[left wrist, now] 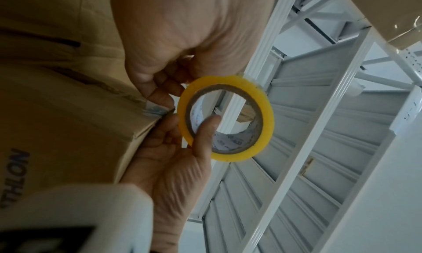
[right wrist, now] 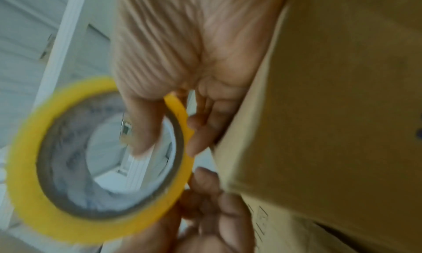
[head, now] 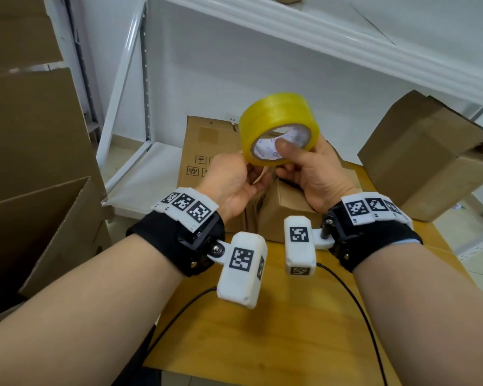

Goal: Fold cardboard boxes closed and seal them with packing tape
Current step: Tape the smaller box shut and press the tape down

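Note:
A yellow packing tape roll is held up above a small shut cardboard box on the wooden table. My right hand grips the roll, thumb inside the core and fingers under the rim. My left hand pinches a short loose tape end at the roll's lower edge. The left wrist view shows the roll, my left hand, the right thumb in the core, and the box. The right wrist view is blurred: roll, box.
A larger printed carton stands behind the small box. Another brown box sits at the table's right, and tall open cartons stand at the left. White metal shelving is behind. Black cables cross the table.

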Available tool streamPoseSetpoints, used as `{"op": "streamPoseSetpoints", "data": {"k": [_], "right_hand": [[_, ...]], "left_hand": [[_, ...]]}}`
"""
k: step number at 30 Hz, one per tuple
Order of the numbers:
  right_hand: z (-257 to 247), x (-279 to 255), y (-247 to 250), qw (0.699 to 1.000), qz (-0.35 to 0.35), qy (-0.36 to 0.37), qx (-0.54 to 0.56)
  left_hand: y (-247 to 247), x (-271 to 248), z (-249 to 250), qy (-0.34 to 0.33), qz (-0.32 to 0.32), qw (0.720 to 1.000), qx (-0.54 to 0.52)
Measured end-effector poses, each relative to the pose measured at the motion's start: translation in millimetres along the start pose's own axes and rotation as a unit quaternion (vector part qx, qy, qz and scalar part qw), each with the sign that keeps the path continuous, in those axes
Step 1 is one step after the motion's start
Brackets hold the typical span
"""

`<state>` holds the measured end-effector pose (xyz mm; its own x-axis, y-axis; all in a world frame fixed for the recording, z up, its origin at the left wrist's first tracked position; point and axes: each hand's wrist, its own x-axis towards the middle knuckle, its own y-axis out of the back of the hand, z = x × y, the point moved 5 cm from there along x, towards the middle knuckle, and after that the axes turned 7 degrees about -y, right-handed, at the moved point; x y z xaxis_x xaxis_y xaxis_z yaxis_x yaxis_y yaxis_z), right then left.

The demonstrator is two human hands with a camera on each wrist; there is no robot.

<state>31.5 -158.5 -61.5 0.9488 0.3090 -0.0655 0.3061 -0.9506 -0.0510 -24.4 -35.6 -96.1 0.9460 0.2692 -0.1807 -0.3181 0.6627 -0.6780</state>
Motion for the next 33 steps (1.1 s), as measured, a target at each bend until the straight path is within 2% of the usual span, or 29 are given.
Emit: {"op": "streamPoseSetpoints", "data": {"k": [3, 8, 16, 23, 29, 33], "right_hand": [[4, 1, 0, 0.998, -0.054, -0.009, -0.026], [0, -5, -2, 0.997, -0.07, 0.003, -0.026], [-7, -15, 7, 0.993, -0.081, 0.014, 0.085], [-5, -11, 7, 0.99, -0.078, 0.021, 0.118], [-3, -7, 15, 0.984, -0.088, 0.031, 0.151], [-3, -4, 14, 0.983, -0.094, 0.025, 0.153]], "left_hand": [[2, -3, -1, 0.02, 0.001, 1.0, -0.008], [1, -5, -2, 0.037, 0.004, 0.999, -0.02], [0, -13, -8, 0.06, 0.035, 0.997, -0.043], [5, -23, -18, 0.095, 0.032, 0.995, -0.019], [17, -25, -19, 0.112, 0.047, 0.99, -0.072], [24, -28, -24, 0.143, 0.022, 0.985, -0.099]]}}
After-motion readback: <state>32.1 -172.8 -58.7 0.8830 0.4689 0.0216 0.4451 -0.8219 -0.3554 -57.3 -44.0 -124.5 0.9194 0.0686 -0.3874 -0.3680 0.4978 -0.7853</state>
